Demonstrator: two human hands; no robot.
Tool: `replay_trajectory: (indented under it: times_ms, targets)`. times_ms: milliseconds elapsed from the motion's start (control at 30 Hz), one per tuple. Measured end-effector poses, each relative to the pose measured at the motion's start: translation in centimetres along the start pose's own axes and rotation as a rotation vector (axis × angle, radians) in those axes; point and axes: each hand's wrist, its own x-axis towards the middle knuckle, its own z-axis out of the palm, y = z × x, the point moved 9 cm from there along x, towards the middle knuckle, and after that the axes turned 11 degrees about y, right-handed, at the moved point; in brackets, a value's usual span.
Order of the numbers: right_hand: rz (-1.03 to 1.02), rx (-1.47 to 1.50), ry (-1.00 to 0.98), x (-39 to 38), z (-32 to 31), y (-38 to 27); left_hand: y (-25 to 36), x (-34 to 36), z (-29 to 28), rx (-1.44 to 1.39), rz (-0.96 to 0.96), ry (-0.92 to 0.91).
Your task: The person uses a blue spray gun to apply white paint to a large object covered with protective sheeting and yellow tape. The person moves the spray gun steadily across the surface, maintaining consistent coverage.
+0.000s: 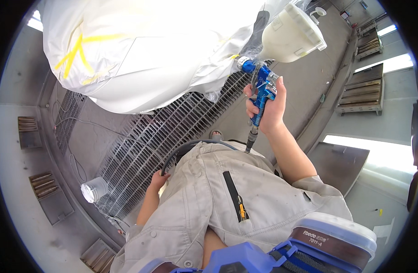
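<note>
A blue spray gun (263, 84) is gripped in my right hand (271, 109), fingers wrapped around its handle. On top of it sits a translucent white paint cup (291, 36), tilted, with its lid toward the upper right. The gun's nozzle points left, close to a large white curved panel (136, 98) partly draped in white masking film (159, 57) with yellow tape (77, 52). From the handle's lower end a dark air hose (190, 143) passes around my waist. My left hand (159, 179) is closed around that hose, low at my left side.
Metal floor grating (140, 141) runs beneath the panel. A white bucket (94, 189) stands at the left beside a thin cable (74, 159). Louvred wall vents (361, 93) line both sides. A blue respirator with a filter (331, 241) fills the lower edge.
</note>
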Motion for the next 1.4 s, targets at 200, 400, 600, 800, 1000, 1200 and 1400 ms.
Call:
replay_trajectory:
  times_ms: [200, 400, 600, 800, 1000, 1200, 1400]
  targets:
    - [-0.021, -0.050, -0.008, -1.3, 1.2, 0.9, -1.1, -0.7, -1.3, -0.013, -0.030, -0.020]
    - [-0.021, -0.039, 0.014, -3.0, 3.5, 2.7, -3.5, -1.1, -4.1, -0.069, -0.031, -0.055]
    - [-0.037, -0.017, 0.006, -5.4, 5.4, 4.7, -7.3, -0.6, -7.2, -0.038, -0.054, -0.045]
    - [-0.047, 0.016, 0.058, -7.3, 6.1, 6.1, -9.1, 0.1, -7.3, -0.056, -0.003, -0.035]
    - [-0.079, 0.020, 0.095, -9.3, 7.0, 7.7, -10.1, -0.4, -9.0, -0.056, -0.006, -0.072]
    - [-0.097, 0.001, 0.141, -11.4, 7.7, 9.8, -11.9, 0.5, -10.4, -0.100, -0.008, -0.115]
    - [-0.100, -0.017, 0.200, -13.6, 9.0, 12.1, -15.5, 2.5, -11.5, -0.048, 0.041, -0.114]
